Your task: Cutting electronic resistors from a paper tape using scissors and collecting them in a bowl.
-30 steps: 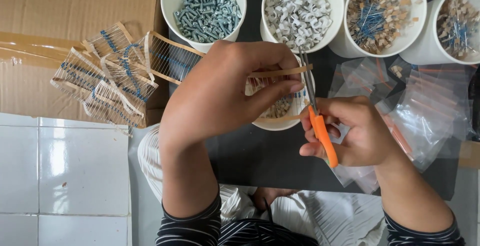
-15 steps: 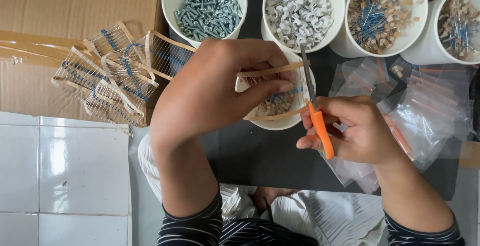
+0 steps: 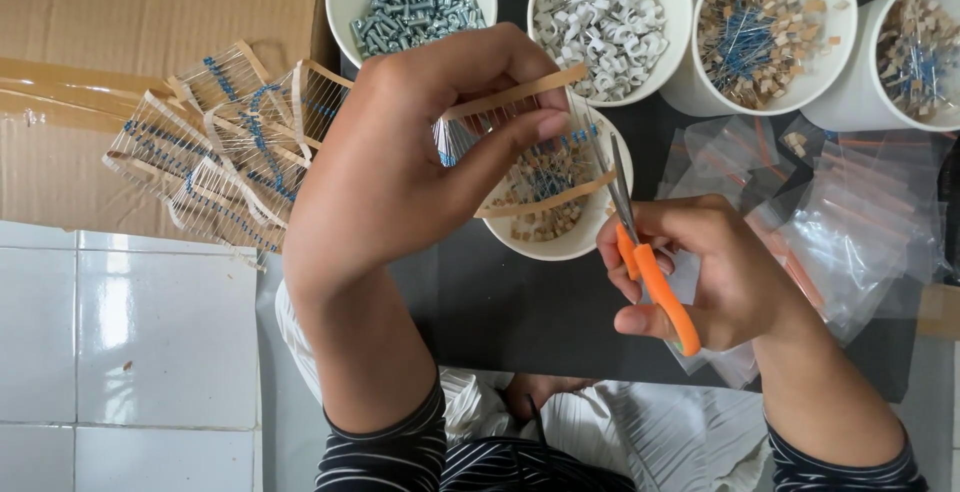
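— What's the left hand doing?

— It sits at the centre of the frame, fingers closed on a taped strip of small blue parts. One tan band of the strip runs under the thumb toward the upper right; the other band crosses lower, over the bowl just below the hand.

— And the right hand?

— Right of centre, lower down. It grips orange-handled scissors, fingers through the loops. The blades point up toward the strip and lie close together; the tips meet the strip's right end, between the two bands. Whether they are fully shut I cannot tell.

— What's in that bowl?

— Cut pieces: tan tape bits with blue parts among them. It rests on a dark mat.

— What else is around?

— Along the top edge stand four more white bowls: screws in the left one, white clips in the next, and tan and blue cut bits in the two at the upper right. At the upper left, more strips lie piled on a cardboard box. Clear plastic bags lie at the right, touching the right hand. White tiles fill the lower left, and striped sleeves show at the bottom.
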